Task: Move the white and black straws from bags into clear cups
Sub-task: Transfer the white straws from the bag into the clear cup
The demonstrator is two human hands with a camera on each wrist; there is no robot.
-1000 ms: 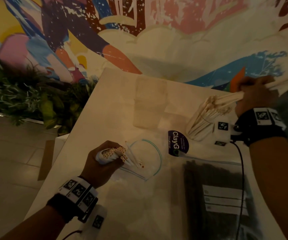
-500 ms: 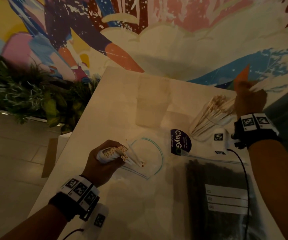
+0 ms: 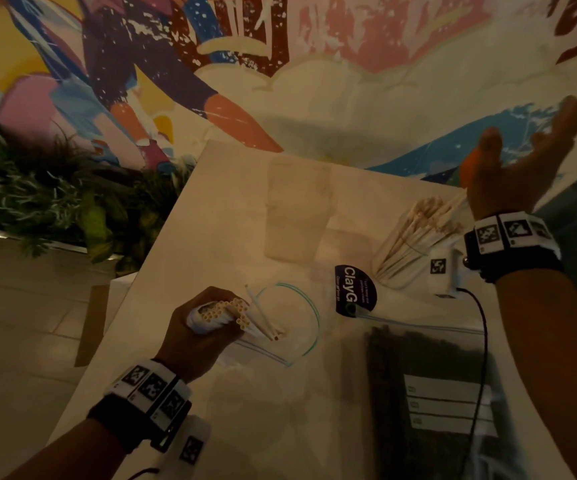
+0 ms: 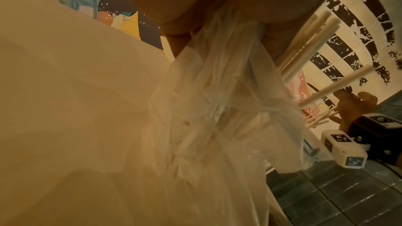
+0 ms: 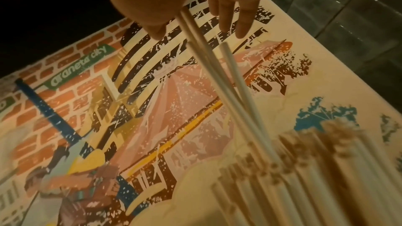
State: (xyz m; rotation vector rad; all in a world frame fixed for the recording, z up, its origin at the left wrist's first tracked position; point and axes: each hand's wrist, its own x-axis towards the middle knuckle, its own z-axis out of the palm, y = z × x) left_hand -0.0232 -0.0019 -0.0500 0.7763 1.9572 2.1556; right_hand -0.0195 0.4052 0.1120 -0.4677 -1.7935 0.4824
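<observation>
Left hand (image 3: 197,337) grasps white straws (image 3: 226,311) through the bag (image 3: 290,327); right hand (image 3: 512,168) spread, empty. Straws: light, stiff, likely crushable; best bunched mid-length.

White straws (image 3: 415,233); black straws (image 3: 418,355); multicolour wall mural (image 3: 245,64).
</observation>
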